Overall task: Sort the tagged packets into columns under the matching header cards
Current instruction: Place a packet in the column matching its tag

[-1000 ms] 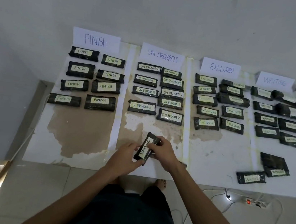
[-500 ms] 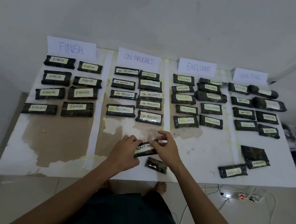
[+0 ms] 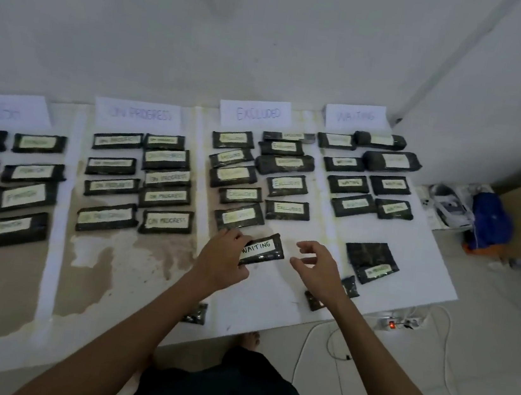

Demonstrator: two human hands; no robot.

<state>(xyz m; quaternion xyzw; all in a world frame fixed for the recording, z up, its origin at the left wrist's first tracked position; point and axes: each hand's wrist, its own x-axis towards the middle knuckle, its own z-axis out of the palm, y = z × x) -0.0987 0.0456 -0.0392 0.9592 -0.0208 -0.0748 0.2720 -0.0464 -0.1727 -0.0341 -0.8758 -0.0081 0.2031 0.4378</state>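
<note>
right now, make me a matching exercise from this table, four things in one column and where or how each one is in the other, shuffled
Column one
1. left hand
2. right hand
3. waiting card
4. power strip

Column two
a. on the floor, red light lit
b. at the top of the rightmost column
c. holds the packet tagged waiting by its left end
d. open, holding nothing

Pairs: 1-c, 2-d, 3-b, 4-a
</note>
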